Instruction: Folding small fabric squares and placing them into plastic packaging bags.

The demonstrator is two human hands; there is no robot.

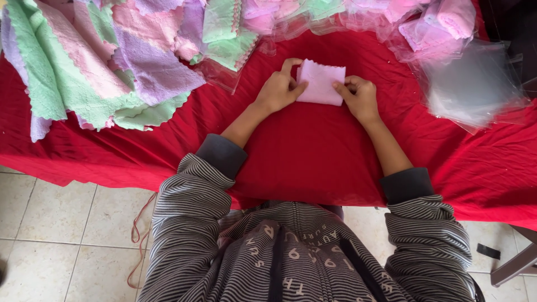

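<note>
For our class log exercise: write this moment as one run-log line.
left hand: pressing folded pink cloth | right hand: pinching its right edge | surface: red tablecloth | nearby: pastel cloth pile, clear bags

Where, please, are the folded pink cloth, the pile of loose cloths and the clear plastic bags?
Pink cloth point(320, 84), head view, middle of its folded top face.
Cloth pile point(106, 61), head view, a pink and green cloth in the heap.
Plastic bags point(472, 84), head view, middle of the top bag.
</note>
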